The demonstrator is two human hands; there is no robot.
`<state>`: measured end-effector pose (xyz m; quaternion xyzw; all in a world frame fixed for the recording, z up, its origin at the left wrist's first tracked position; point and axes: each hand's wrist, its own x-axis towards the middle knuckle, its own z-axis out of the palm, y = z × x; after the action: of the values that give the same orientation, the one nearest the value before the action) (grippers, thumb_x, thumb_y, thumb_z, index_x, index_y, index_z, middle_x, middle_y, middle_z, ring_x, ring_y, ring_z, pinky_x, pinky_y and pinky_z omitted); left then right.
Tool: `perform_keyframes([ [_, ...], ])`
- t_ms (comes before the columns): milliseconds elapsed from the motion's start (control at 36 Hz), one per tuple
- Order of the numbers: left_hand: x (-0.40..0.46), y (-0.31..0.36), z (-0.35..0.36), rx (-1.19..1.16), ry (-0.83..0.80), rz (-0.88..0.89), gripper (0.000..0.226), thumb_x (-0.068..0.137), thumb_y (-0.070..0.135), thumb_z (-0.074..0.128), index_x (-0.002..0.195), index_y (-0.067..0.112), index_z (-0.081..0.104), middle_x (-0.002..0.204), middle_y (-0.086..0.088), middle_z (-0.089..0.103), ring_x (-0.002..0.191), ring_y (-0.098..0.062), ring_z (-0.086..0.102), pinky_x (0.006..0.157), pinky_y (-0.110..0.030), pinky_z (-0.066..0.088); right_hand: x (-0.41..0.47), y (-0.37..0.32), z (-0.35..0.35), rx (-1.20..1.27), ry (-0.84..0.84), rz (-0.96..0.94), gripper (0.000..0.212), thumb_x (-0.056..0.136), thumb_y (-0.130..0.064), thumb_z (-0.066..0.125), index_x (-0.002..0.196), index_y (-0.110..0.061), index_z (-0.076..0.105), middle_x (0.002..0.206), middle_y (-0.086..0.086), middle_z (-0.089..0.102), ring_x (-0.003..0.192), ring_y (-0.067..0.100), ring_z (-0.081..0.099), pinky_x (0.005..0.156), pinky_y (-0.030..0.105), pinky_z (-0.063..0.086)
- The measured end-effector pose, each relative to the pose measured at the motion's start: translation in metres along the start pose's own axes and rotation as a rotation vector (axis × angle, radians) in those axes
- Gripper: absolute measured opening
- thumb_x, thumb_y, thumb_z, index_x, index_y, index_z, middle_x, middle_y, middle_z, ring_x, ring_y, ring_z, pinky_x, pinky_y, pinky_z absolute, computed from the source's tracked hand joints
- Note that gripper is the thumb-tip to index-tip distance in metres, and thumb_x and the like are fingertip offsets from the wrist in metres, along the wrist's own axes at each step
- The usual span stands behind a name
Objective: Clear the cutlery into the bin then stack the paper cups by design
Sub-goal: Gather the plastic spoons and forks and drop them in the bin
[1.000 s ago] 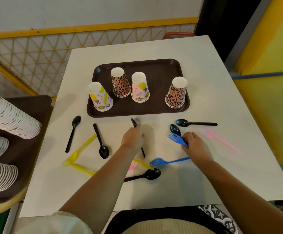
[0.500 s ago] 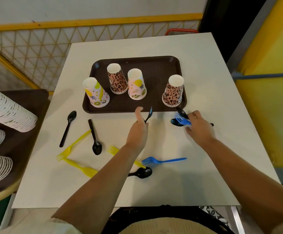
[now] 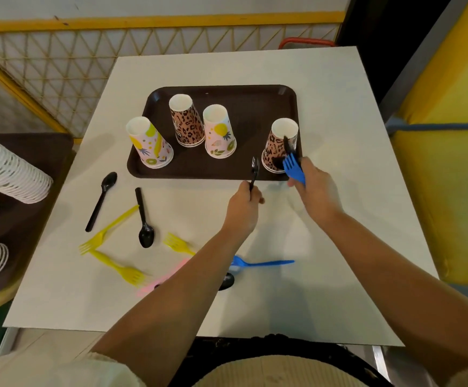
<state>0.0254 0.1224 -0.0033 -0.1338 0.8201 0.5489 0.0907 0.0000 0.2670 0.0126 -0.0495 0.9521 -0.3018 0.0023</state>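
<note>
Above the counter's point(image 3: 325, 247) near-middle, both hands are raised just in front of the brown tray point(image 3: 244, 107). The left hand point(image 3: 241, 208) pinches a black spoon point(image 3: 254, 171) by its handle, bowl end tipped up over the tray's front edge. The right hand point(image 3: 316, 191) grips a blue fork point(image 3: 293, 167), tines pointing up and left, together with what looks like two black spoons point(image 3: 286, 148) bunched behind it, though blur makes the count uncertain; they overlap the right leopard cup point(image 3: 279, 152) in the view.

Four paper cups stand upside down on the tray: a fruit-print cup point(image 3: 150, 143) at the front left, a leopard cup point(image 3: 186, 121) behind it, a second fruit-print cup point(image 3: 219, 132) beside that, and the right leopard cup near the front right corner.

Loose cutlery lies on the counter to the left and under the arms: a black spoon point(image 3: 101, 199) at far left, another black spoon point(image 3: 144, 219) near it, a yellow fork point(image 3: 107, 230) crossing toward a second yellow fork point(image 3: 118, 266), a third yellow fork point(image 3: 177, 243) beside the left forearm, a pink fork point(image 3: 161, 279) partly hidden, a blue fork point(image 3: 263, 263) between the arms, and a black spoon bowl point(image 3: 226, 282) peeking out below it.

Stacks of white cups point(image 3: 6, 174) lie on a side tray at the left edge. No bin can be made out.
</note>
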Motion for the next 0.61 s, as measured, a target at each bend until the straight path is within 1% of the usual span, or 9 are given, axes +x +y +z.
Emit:
perform_keyframes([
  [83,-0.001,0.012,0.009,-0.031,0.03,0.051,0.02,0.102,0.013,0.031,0.095,0.006,0.048,0.099,-0.002,0.061,0.068,-0.008,0.047,0.06,-0.017,0.038,-0.001,-0.013,0.0,0.245,-0.039,0.107,0.02,0.099,-0.028,0.041,0.104,-0.01,0.048,0.092,0.002,0.069,0.072,0.011,0.056,0.072,0.022,0.039],
  [139,-0.001,0.019,0.014,-0.057,0.02,0.071,0.02,0.102,0.013,0.031,0.098,0.006,0.049,0.101,-0.001,0.062,0.078,-0.009,0.052,0.071,-0.023,0.04,-0.002,-0.017,0.003,0.367,-0.061,0.177,0.031,0.099,-0.033,0.035,0.108,-0.008,0.051,0.097,0.005,0.067,0.085,0.018,0.059,0.075,0.026,0.042],
  [194,-0.001,0.024,0.019,-0.118,-0.015,0.056,0.018,0.101,0.015,0.032,0.098,0.009,0.049,0.1,0.0,0.062,0.089,-0.012,0.057,0.075,-0.026,0.044,-0.005,-0.018,0.007,0.533,-0.056,0.242,0.033,0.1,-0.033,0.033,0.12,-0.013,0.051,0.104,0.004,0.062,0.094,0.018,0.058,0.082,0.028,0.045],
  [250,-0.002,0.029,0.025,-0.174,-0.05,0.033,0.019,0.102,0.02,0.034,0.1,0.011,0.05,0.101,-0.003,0.064,0.096,-0.017,0.062,0.08,-0.026,0.048,-0.008,-0.016,0.012,0.675,-0.043,0.283,0.033,0.101,-0.032,0.032,0.123,-0.017,0.051,0.105,0.001,0.06,0.095,0.013,0.056,0.078,0.019,0.045],
  [306,-0.005,0.033,0.032,-0.206,-0.081,0.017,0.023,0.102,0.023,0.033,0.103,0.009,0.051,0.099,-0.009,0.065,0.094,-0.023,0.064,0.084,-0.034,0.051,-0.009,-0.011,0.018,0.758,-0.023,0.317,0.028,0.1,-0.034,0.033,0.114,-0.02,0.053,0.108,0.005,0.061,0.1,0.017,0.059,0.075,0.018,0.048],
  [361,-0.009,0.036,0.04,-0.224,-0.097,0.017,0.023,0.103,0.025,0.032,0.105,0.01,0.049,0.089,-0.006,0.063,0.082,-0.018,0.062,0.079,-0.034,0.05,-0.009,-0.007,0.024,0.773,0.005,0.351,0.02,0.098,-0.041,0.033,0.101,-0.031,0.05,0.115,0.009,0.057,0.111,0.024,0.054,0.087,0.032,0.05],
  [417,-0.014,0.037,0.048,-0.24,-0.105,0.006,0.02,0.103,0.027,0.032,0.104,0.013,0.046,0.083,0.0,0.06,0.075,-0.01,0.059,0.071,-0.025,0.048,-0.01,-0.003,0.025,0.754,0.011,0.376,0.015,0.096,-0.046,0.034,0.091,-0.04,0.047,0.119,0.009,0.053,0.116,0.025,0.049,0.098,0.044,0.045],
  [528,-0.018,0.035,0.059,-0.265,-0.081,-0.05,0.023,0.104,0.027,0.031,0.103,0.01,0.047,0.085,0.0,0.06,0.076,-0.007,0.058,0.067,-0.019,0.046,-0.013,0.005,0.019,0.729,-0.028,0.392,0.018,0.098,-0.041,0.034,0.103,-0.027,0.045,0.12,0.01,0.049,0.119,0.026,0.045,0.103,0.046,0.039],
  [611,-0.022,0.033,0.065,-0.253,-0.105,-0.111,0.031,0.104,0.03,0.029,0.108,0.011,0.054,0.099,-0.008,0.065,0.089,-0.017,0.062,0.082,-0.032,0.052,-0.014,0.011,0.018,0.758,-0.093,0.426,0.021,0.098,-0.042,0.034,0.107,-0.027,0.046,0.121,0.011,0.049,0.119,0.025,0.046,0.103,0.044,0.04],
])
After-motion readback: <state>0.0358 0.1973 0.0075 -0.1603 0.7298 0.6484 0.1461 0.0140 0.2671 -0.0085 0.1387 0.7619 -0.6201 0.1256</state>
